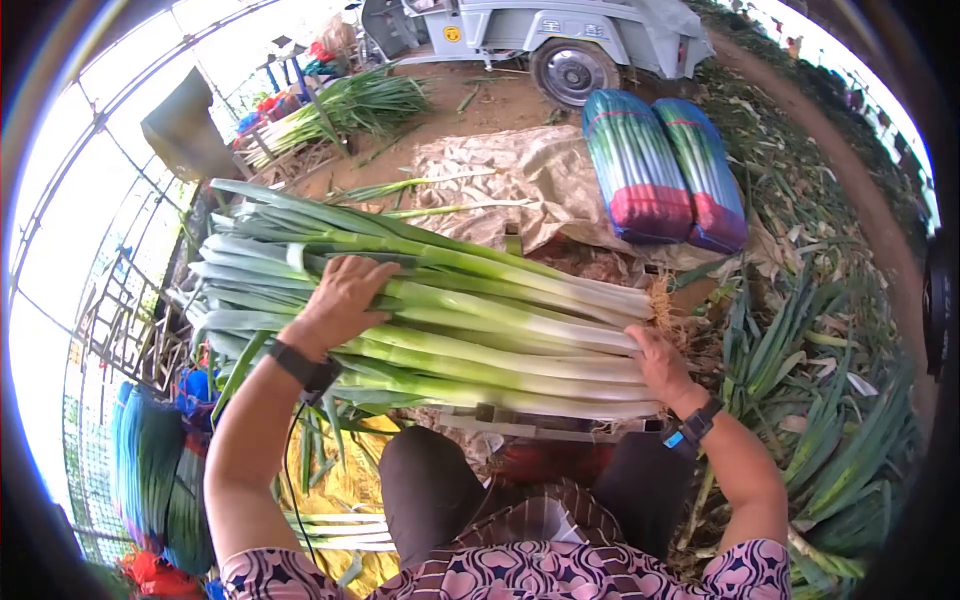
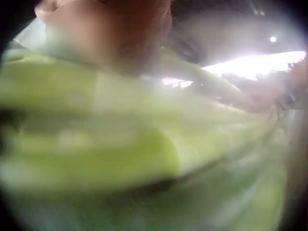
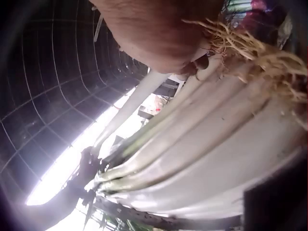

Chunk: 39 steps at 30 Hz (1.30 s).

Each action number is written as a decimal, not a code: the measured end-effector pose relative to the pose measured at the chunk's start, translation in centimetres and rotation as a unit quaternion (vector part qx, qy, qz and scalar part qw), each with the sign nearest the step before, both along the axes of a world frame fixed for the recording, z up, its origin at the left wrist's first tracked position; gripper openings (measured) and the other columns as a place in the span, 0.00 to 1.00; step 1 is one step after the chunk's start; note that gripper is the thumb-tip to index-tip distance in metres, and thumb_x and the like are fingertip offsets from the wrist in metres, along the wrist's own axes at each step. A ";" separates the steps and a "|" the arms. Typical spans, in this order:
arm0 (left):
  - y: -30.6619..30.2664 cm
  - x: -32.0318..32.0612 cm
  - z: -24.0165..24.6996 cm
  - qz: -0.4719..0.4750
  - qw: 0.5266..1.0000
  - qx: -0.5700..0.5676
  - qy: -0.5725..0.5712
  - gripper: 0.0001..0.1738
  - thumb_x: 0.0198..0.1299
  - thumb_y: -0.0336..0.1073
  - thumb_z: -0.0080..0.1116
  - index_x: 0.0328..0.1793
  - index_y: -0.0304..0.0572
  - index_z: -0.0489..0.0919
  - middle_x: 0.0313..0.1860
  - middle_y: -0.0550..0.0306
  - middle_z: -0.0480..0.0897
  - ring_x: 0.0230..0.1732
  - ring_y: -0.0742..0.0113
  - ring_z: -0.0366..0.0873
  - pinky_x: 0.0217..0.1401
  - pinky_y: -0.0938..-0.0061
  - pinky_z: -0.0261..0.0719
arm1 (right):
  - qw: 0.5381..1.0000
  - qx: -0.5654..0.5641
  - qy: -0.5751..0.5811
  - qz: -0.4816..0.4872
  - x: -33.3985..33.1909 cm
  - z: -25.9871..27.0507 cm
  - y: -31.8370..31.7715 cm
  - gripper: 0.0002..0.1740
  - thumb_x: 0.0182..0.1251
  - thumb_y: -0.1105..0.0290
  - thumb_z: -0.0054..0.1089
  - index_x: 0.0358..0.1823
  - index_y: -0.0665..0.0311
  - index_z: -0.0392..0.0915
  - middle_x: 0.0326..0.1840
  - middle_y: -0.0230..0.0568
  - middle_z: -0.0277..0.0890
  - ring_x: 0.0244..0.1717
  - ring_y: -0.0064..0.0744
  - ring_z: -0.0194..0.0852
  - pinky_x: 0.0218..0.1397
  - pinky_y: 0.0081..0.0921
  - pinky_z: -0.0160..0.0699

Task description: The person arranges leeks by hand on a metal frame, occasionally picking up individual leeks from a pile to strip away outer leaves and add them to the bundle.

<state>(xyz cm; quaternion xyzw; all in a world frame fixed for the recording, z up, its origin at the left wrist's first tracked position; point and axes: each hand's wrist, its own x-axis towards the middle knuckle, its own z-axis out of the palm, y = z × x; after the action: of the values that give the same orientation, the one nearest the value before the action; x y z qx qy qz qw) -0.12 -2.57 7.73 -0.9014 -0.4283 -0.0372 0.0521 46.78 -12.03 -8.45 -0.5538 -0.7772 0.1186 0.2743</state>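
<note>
Leeks (image 1: 520, 325) lay before the person, leaves left, roots right, which kept the stalks parallel. We saw the left hand (image 1: 338, 300) rest spread on the greens, seemingly steadying them; the right hand (image 1: 662, 368) touched the white ends, but we couldn't tell whether it gripped. A frame (image 1: 550, 430) showed below. Beyond were mesh (image 1: 85, 450), sacking (image 1: 465, 160), a cart (image 1: 500, 35) and wrapped bundles (image 1: 645, 150).
</note>
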 end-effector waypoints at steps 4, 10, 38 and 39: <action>1.1 -0.9 0.7 -0.048 0.996 -0.061 -0.038 0.28 0.45 0.35 0.71 0.56 0.48 0.81 0.44 0.55 0.76 0.54 0.53 0.72 0.63 0.58 0.64 | 1.000 -0.001 0.014 0.010 -0.1 0.4 0.0 0.25 0.56 0.86 0.53 0.56 0.58 0.70 0.49 0.50 0.75 0.53 0.56 0.74 0.56 0.44 0.75; 0.2 -0.4 0.4 -0.057 0.993 0.100 0.036 0.21 0.43 0.31 0.67 0.48 0.53 0.84 0.40 0.63 0.77 0.48 0.62 0.76 0.50 0.65 0.74 | 0.997 -0.065 0.041 0.026 -0.2 2.7 -0.7 0.18 0.59 0.78 0.60 0.52 0.62 0.74 0.47 0.49 0.79 0.50 0.54 0.77 0.55 0.42 0.76; -2.3 0.2 -4.9 -0.012 0.992 0.051 -0.115 0.11 0.59 0.42 0.59 0.45 0.52 0.87 0.41 0.60 0.82 0.46 0.60 0.76 0.56 0.62 0.65 | 0.993 0.026 -0.109 -0.030 -0.8 2.2 -4.5 0.13 0.64 0.72 0.58 0.50 0.60 0.82 0.37 0.45 0.77 0.42 0.47 0.79 0.48 0.37 0.79; -2.2 0.6 -4.6 -0.007 0.993 0.047 -0.110 0.11 0.59 0.41 0.59 0.45 0.52 0.87 0.42 0.60 0.82 0.46 0.59 0.77 0.56 0.61 0.65 | 0.993 0.021 -0.115 -0.031 -0.8 2.2 -4.4 0.13 0.64 0.71 0.57 0.50 0.61 0.82 0.37 0.45 0.77 0.43 0.48 0.79 0.48 0.38 0.79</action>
<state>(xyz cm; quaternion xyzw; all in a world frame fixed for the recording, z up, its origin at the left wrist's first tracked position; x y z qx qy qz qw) 0.47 -4.80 3.09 -0.8913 -0.4230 -0.1567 0.0466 45.97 -16.40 -6.23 -0.5816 -0.7884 0.0298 0.1983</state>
